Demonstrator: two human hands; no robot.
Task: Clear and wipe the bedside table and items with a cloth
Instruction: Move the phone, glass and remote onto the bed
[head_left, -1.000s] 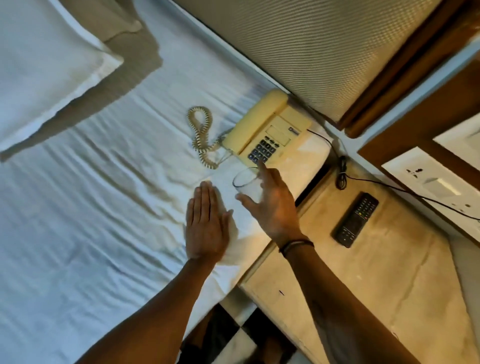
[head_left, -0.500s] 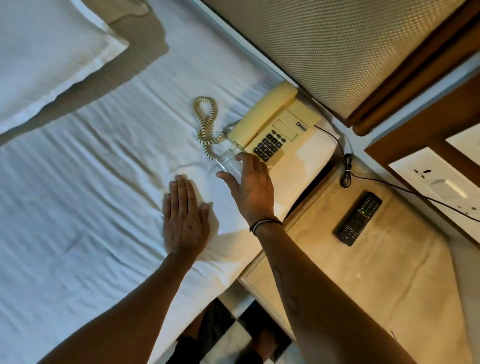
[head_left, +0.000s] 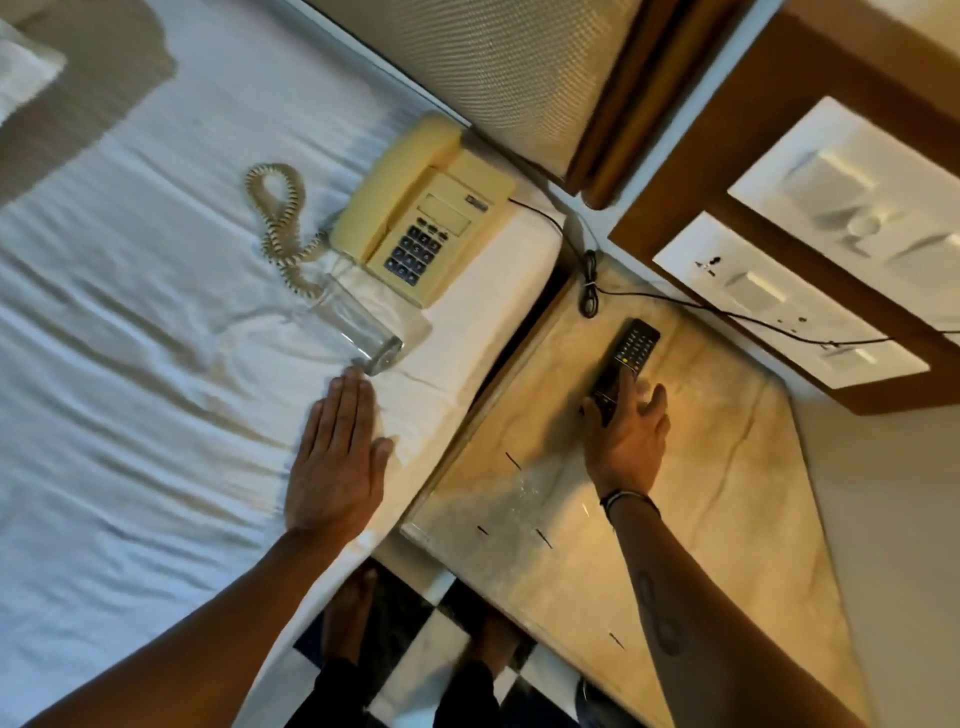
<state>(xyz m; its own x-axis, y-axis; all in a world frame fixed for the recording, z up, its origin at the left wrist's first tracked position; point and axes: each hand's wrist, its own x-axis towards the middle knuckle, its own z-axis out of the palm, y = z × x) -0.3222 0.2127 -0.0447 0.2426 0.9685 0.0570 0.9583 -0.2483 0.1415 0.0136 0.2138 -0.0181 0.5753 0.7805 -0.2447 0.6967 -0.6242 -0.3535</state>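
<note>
Head view. Glass (head_left: 358, 325) stands on the bed (head_left: 130, 322), clear and empty as far as can be seen, just beside the near corner of the phone (head_left: 423, 218). Phone is cream, handset on its cradle, coiled cord (head_left: 278, 218) looped on the sheet to its left, thin black cable (head_left: 589, 280) running off to the wall panel (head_left: 789, 306).

Left hand (head_left: 337, 462) lies flat on the bed, palm down, fingers (head_left: 348, 400) straight and pressed together, thumb out to the side. Fingertips end just short of the glass base; touching or not, cannot tell. It holds nothing.

Right hand (head_left: 628, 436) is on the desk (head_left: 727, 519), over the near end of the remote (head_left: 623, 364). Fingers spread and slightly curled, thumb on the left edge of the remote, index laid along its top. Not closed round it; the remote lies flat on the desk, far end pointing toward the cable bundle. Dark band at the right wrist.

Desk top is pale marbled stone, a wet-looking patch near its front edge. Remote is the only item on it apart from the cable. Bare feet on the checkered floor (head_left: 426, 660) below.
</note>
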